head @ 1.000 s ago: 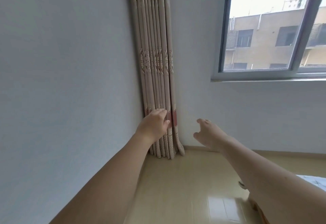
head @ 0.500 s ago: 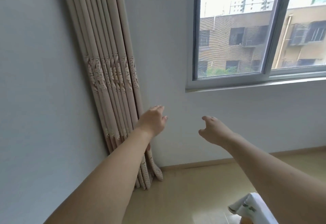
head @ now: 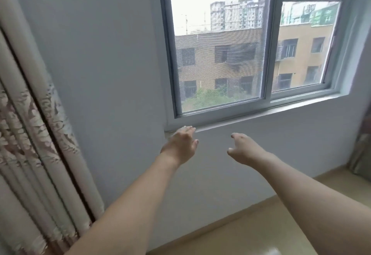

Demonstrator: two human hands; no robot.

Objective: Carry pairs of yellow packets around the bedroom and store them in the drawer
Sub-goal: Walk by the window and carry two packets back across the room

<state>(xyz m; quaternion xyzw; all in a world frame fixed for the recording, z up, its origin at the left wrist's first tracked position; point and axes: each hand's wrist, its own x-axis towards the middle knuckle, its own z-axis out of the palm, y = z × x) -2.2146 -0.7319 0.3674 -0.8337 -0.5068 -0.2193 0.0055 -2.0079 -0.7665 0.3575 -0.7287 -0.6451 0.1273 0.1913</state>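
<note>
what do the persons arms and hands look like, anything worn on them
Both forearms are bare as far as the frame shows: no sleeves, watch, bracelet or gloves. The left hand and right hand carry no rings that can be made out, and the nails look short and unpainted, though the picture is soft. Any sleeve higher up is out of view.

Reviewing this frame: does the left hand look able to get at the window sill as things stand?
Probably yes. The left hand is stretched out with straight fingers, which overlap the left end of the window sill in the image; actual contact cannot be told. It holds nothing, and nothing lies between them; the curtain hangs further left.
</note>
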